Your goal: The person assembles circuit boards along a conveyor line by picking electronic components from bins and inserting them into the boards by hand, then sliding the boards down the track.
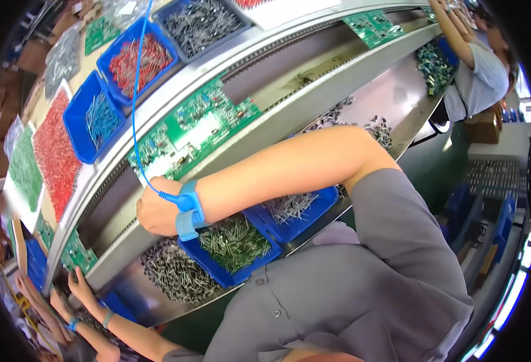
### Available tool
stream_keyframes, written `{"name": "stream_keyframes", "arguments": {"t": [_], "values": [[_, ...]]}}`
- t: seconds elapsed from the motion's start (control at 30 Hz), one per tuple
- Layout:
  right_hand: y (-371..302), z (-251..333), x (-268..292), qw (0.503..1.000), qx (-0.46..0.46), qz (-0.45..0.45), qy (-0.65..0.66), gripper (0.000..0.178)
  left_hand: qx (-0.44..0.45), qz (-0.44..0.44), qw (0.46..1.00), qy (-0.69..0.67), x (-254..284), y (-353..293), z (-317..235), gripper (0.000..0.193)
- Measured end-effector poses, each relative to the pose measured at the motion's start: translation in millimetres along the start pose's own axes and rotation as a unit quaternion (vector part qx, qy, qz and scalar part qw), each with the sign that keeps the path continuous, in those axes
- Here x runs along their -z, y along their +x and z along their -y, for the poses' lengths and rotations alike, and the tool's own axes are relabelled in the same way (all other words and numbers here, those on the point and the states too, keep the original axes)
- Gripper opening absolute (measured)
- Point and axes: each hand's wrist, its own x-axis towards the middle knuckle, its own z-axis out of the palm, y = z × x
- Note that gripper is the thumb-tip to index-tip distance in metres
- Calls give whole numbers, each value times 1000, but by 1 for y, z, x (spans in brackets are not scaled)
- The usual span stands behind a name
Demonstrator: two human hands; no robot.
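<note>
Lying just beyond the hands (159, 208) (83, 288) — green circuit boards (196, 125) (77, 252).

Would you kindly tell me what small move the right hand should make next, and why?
I'd probably lift the right hand slightly to keep the blue cord off the green circuit board beside it: the cord runs from the wristband and crosses the board's left end in this view.
</note>
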Motion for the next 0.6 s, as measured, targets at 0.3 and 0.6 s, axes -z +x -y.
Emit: {"name": "stream_keyframes", "arguments": {"t": [0.3, 0.6], "values": [[-89, -36, 59, 991, -134, 9, -17, 31, 31, 46, 997, -59, 11, 0, 11, 53], [-184, -76, 123, 917, -384, 91, -51, 35, -18, 24, 999, -32, 7, -16, -13, 45]]}}
